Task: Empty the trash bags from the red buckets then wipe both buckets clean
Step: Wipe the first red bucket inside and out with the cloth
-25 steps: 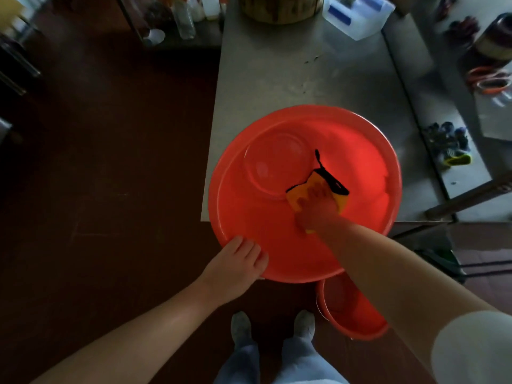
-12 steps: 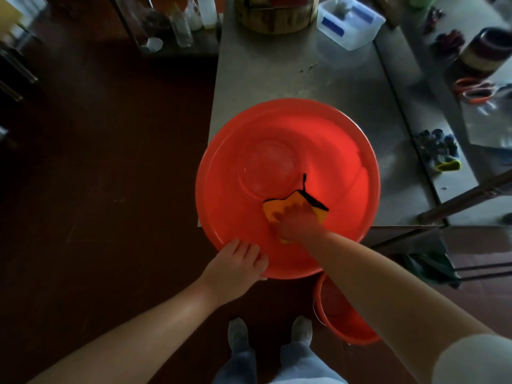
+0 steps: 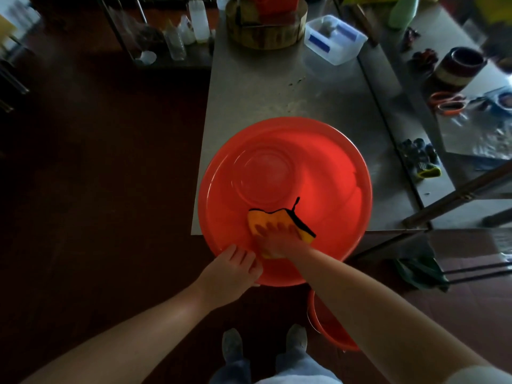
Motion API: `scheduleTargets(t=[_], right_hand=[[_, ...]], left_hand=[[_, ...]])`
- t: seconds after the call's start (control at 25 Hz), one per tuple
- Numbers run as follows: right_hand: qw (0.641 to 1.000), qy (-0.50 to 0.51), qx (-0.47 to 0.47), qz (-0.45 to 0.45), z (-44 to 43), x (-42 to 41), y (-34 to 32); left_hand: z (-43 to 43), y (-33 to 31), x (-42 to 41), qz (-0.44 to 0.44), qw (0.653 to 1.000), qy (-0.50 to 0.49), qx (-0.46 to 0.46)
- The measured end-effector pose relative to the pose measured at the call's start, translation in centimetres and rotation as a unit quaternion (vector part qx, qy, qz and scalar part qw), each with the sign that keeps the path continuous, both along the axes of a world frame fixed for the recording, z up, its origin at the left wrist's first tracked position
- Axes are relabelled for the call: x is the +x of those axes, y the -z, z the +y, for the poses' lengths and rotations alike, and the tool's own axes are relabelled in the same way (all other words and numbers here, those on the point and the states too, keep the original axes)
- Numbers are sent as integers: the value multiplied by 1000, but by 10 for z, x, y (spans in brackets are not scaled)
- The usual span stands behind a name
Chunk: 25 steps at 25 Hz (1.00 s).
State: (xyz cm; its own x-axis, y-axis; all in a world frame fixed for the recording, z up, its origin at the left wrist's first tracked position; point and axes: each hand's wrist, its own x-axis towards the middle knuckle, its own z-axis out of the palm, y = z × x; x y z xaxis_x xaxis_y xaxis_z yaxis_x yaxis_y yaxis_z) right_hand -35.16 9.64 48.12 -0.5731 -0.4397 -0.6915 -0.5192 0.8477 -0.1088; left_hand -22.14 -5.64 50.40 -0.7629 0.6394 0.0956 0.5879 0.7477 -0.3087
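Our left hand (image 3: 231, 268) clamps the near rim of the bucket (image 3: 318, 162), which sits on the table (image 3: 263, 87) corner. Just beside it, our right hand (image 3: 277, 239) presses flat on a cloth (image 3: 302, 227) against the inner wall. A second bucket (image 3: 329, 331) stands on the floor by our feet.

Second red bucket (image 3: 329, 328) on the floor, mostly hidden behind the right forearm (image 3: 374, 306).
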Motion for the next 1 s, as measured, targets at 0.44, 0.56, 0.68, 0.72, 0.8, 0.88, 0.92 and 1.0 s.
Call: scheduleTargets(t=[0.44, 0.56, 0.68, 0.72, 0.8, 0.88, 0.92, 1.0], right_hand=[[991, 9, 105, 81, 47, -2, -17], [997, 81, -1, -2, 19, 19, -5], [998, 60, -19, 26, 28, 23, 0], [997, 43, 7, 57, 40, 19, 0], [988, 7, 83, 129, 68, 5, -4], [977, -5, 136, 164, 89, -6, -12], [976, 3, 145, 163, 93, -5, -14], [982, 32, 127, 136, 83, 9, -15]], left_hand=[[7, -10, -4, -16, 999, 15, -30], [9, -9, -3, -5, 999, 18, -49], [10, -5, 1, -16, 999, 12, -46], [9, -4, 2, -20, 999, 8, -43], [11, -5, 2, -26, 999, 2, -48], [14, -6, 1, -31, 998, 3, -51], [16, -6, 0, -34, 998, 5, -51], [17, -7, -2, -36, 998, 7, -53]])
